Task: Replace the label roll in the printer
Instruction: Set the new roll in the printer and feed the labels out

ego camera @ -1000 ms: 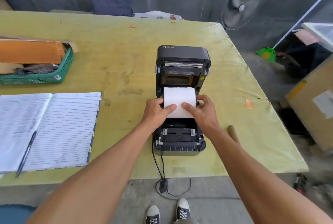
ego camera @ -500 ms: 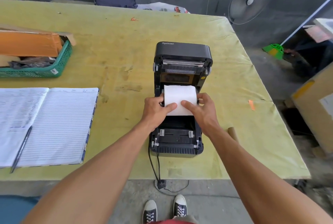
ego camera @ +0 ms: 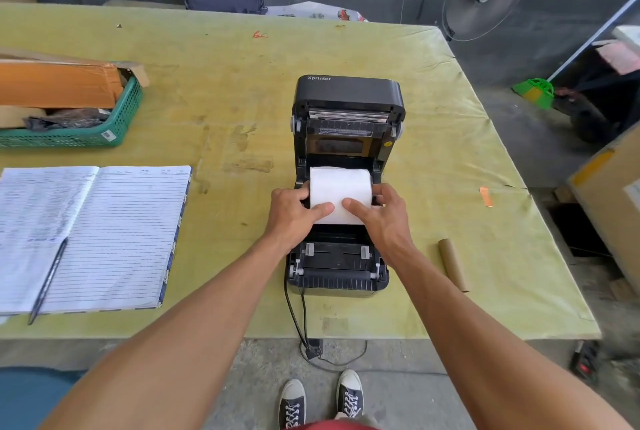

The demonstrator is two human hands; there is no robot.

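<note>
A black label printer (ego camera: 348,93) stands on the yellow-green table (ego camera: 242,83) with its lid swung up and back. A white label roll (ego camera: 341,187) sits in the open bay. My left hand (ego camera: 294,215) grips the roll's left end, thumb pressed on the front paper. My right hand (ego camera: 379,215) grips the right end, thumb also on the paper. The feed guides (ego camera: 336,253) in front of the bay are bare. An empty brown cardboard core (ego camera: 453,264) lies on the table to the right of the printer.
An open lined notebook (ego camera: 104,239) with a pen (ego camera: 46,282) lies at left. A green basket (ego camera: 121,118) holds a cardboard box behind it. The printer's cable (ego camera: 294,318) hangs over the front table edge. A cardboard carton (ego camera: 613,208) stands at right.
Both hands stay on the roll in the bay with almost no shift; only the camera view has moved slightly.
</note>
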